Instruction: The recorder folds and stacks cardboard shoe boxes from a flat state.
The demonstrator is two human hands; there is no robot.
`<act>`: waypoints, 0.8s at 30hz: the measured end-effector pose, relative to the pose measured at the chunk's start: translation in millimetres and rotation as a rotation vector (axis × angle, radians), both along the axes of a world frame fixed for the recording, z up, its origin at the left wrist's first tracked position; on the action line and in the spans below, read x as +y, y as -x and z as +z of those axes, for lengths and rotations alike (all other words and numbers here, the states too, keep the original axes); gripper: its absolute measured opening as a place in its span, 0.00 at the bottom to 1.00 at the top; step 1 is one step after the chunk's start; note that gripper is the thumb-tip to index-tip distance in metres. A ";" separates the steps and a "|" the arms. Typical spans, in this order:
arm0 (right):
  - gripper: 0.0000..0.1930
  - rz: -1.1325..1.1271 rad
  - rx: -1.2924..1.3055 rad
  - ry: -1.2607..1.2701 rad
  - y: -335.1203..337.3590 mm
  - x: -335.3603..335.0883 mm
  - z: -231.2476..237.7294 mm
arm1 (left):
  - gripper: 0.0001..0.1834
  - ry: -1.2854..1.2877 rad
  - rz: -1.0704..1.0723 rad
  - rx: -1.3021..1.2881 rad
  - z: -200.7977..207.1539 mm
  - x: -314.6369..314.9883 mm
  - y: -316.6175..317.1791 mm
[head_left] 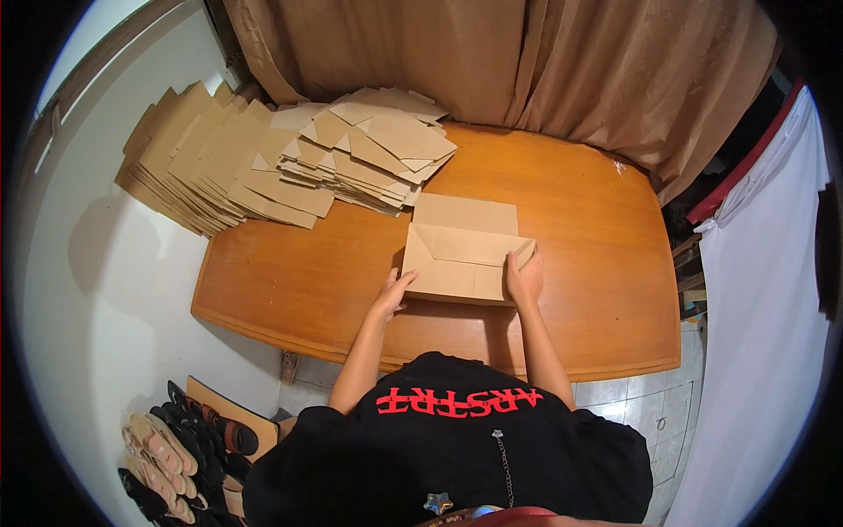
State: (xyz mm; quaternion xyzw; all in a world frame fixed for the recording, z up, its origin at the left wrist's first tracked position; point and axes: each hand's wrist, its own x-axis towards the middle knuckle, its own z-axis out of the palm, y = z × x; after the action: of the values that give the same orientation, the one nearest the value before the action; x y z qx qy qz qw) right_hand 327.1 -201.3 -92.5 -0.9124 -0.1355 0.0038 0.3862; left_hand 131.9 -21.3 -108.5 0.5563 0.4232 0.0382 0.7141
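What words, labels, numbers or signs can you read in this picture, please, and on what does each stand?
Black shirt: large red lettering across it, which I won't copy out.
Brown paper bag in the hands: no print visible.
Stacked brown paper pieces: none visible.
Pale sandals: any marks are too small to read.

1. You have a plain brown paper bag (pixel 457 274), partly folded, with slanting creases at its left and a raised right corner.
2. Its long sides run roughly along the surface's (pixel 272 272) near edge, set back from it.
3. Its flat rectangular panel (pixel 465 213) points toward the far edge.
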 end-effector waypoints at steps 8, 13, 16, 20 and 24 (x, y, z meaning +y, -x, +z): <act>0.33 -0.076 -0.044 -0.250 -6.7 -20.4 -22.1 | 0.38 -0.269 0.208 -0.532 29.9 -28.0 -28.1; 0.31 0.009 -0.012 -0.210 -18.9 -18.5 -34.8 | 0.37 -1.137 0.230 -0.581 93.6 -50.3 -36.6; 0.28 0.123 0.123 -0.376 -8.7 -9.7 -4.6 | 0.38 -1.387 0.224 -0.568 103.9 -59.1 -36.9; 0.29 0.272 0.524 -0.655 1.6 -3.2 28.0 | 0.33 -1.677 0.082 -0.547 82.5 -61.3 -40.2; 0.37 0.338 0.819 -0.559 18.4 4.6 50.7 | 0.25 -1.716 -0.054 -0.560 45.0 -68.5 -43.1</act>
State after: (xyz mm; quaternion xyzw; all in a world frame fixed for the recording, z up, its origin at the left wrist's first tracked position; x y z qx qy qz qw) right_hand 308.7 -196.7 -41.8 -0.6637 -0.1147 0.3861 0.6303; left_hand 175.0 -89.8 -63.5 0.8779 0.0468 0.4581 0.1312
